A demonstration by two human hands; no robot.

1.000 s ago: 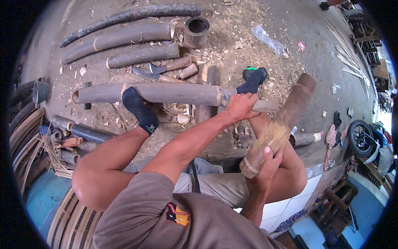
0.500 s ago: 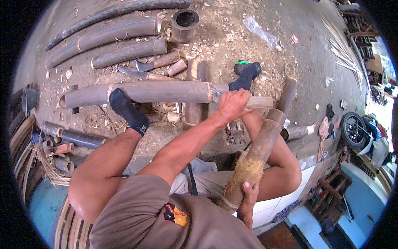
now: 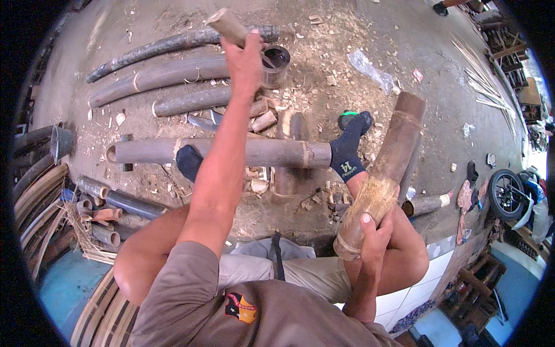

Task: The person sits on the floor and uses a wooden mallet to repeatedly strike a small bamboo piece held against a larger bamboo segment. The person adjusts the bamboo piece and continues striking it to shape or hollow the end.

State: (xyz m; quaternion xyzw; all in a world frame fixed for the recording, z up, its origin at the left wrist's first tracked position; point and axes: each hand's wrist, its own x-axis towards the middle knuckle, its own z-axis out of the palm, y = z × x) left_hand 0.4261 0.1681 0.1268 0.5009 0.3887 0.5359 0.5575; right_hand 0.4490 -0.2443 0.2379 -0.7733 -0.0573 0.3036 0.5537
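My left hand (image 3: 243, 61) is raised at the far left, closed around a short, thick piece of pale wood (image 3: 227, 26) that sticks up past the fingers. Its other end is hidden by the hand and blurred. My right hand (image 3: 377, 234) grips the near end of a brown bamboo tube (image 3: 399, 130), thumb on top. This tube leans across my right leg and has a rough, yellowish fibrous patch at mid-length. A long bamboo pole (image 3: 272, 152) lies crosswise on the ground, between my socked feet.
Behind the pole lie dark bamboo lengths (image 3: 191, 101), machetes (image 3: 202, 122) and a bamboo cup-like section (image 3: 276, 66). Wood chips and a clear plastic sheet (image 3: 370, 69) litter the floor. Bamboo pieces (image 3: 136, 205) lie at left; a wheel (image 3: 504, 195) stands at right.
My left hand has swung up and away to the far left with the wooden piece. The bamboo tube in my right hand has shifted forward and slightly right.
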